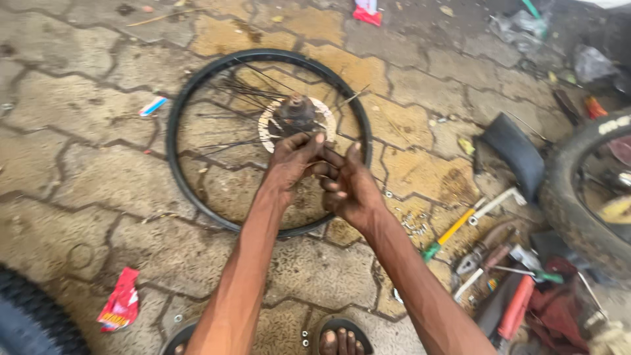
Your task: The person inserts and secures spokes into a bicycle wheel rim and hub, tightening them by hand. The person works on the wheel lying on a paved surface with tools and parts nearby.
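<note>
A black bicycle rim (181, 112) lies flat on the paving stones, with a hub and pale disc (294, 117) near its middle and several loose thin spokes (243, 89) fanning out to the left. My left hand (292, 161) and my right hand (348, 187) meet just below the hub, over the rim's inside. Fingers of both hands are pinched together around thin spokes; the exact grip is hard to make out. My forearms reach in from the bottom edge.
Tools lie at the right: a yellow-handled screwdriver (450, 231), a white wrench (496, 202), pliers (483, 253), an orange-red pump (516, 307). A tyre (572, 204) stands at the right, another at bottom left (29, 315). Red wrappers (121, 299) litter the ground. My sandalled foot (338, 340) shows below.
</note>
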